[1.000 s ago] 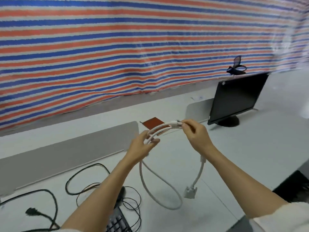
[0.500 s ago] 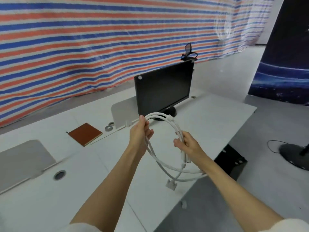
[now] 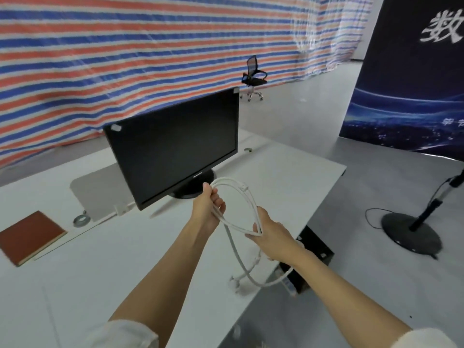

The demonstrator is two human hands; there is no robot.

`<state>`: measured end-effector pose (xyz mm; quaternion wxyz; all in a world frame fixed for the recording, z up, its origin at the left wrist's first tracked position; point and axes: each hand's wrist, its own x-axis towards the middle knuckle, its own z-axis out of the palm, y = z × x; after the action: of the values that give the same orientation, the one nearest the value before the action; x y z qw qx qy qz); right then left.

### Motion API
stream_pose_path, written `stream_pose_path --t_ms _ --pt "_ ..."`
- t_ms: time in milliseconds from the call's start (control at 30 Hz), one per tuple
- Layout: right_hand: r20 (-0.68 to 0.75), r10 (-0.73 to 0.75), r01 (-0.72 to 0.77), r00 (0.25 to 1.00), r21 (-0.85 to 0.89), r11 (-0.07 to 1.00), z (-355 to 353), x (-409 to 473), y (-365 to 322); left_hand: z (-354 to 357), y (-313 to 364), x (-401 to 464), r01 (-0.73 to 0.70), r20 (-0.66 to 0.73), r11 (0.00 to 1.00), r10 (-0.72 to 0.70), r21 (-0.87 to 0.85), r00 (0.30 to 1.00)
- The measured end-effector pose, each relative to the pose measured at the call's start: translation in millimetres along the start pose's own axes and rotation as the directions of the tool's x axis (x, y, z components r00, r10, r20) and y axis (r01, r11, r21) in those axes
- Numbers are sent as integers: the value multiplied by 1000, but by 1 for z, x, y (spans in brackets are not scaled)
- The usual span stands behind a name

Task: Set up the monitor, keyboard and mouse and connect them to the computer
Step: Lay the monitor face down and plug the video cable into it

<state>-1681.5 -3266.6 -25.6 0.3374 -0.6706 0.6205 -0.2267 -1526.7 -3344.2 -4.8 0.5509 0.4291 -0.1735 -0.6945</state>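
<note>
A black monitor (image 3: 175,144) stands on its round base on the white desk (image 3: 100,267), screen dark and facing me. In front of it I hold a looped white video cable (image 3: 241,194). My left hand (image 3: 207,209) grips the loop near its top, just below the monitor's lower edge. My right hand (image 3: 270,234) pinches the strands lower and to the right. The cable's tail hangs down past the desk edge, and a blurred connector (image 3: 236,280) dangles at its end. A black computer case (image 3: 311,259) sits on the floor under the desk's right edge.
A brown notebook (image 3: 30,234) lies at the desk's left, with a metal ring (image 3: 80,220) and a grey divider panel (image 3: 98,187) beside it. A black stand with a round base (image 3: 411,232) is on the floor to the right. An office chair (image 3: 252,76) stands far back.
My view has swung right and closer to the monitor. My right hand has slid down along the cable loop, and the loose end now hangs over the desk edge.
</note>
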Motion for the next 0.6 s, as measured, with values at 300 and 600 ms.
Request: stream_pose_path --t_ms 300,600 --pt "90 50 -68 995 221 973 -108 172 62 88 6 170 57 -30 949 -50 309 998" --pt "-276 406 -370 871 175 912 -202 351 129 160 18 287 -227 64 504 321 834 945"
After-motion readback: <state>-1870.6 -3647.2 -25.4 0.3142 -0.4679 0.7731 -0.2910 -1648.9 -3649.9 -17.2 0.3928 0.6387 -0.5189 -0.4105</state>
